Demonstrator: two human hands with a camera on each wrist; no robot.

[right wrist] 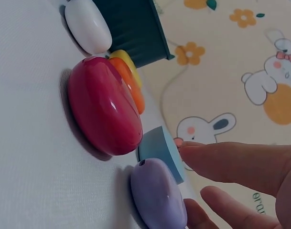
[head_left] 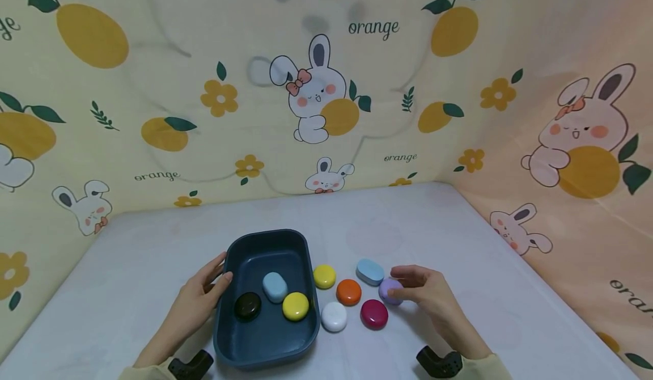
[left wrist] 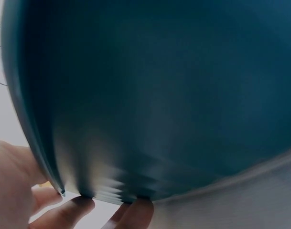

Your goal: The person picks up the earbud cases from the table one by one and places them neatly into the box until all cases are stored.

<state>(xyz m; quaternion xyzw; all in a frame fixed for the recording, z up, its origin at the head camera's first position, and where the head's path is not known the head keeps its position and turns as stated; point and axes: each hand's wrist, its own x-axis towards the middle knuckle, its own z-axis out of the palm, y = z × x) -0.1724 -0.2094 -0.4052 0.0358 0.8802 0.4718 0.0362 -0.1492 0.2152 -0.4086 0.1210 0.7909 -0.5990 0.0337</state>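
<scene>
In the head view we see the left grip (head_left: 196, 298) holding the dark blue tray (head_left: 265, 343) by its left rim, some fingertips hidden below it; the left wrist view is mostly tray wall, cut off by the frame. The right grip (head_left: 433, 295) has its thumb over the purple stone (head_left: 389, 289) on the desk (head_left: 535, 323), beside a light blue stone (head_left: 369, 271). We cannot tell whether it pinches: in the right wrist view, a fingertip vanishes behind the purple stone, whose lower end is cropped. There, the crimson stone (head_left: 374, 314) partly hides the orange stone (head_left: 349, 292).
</scene>
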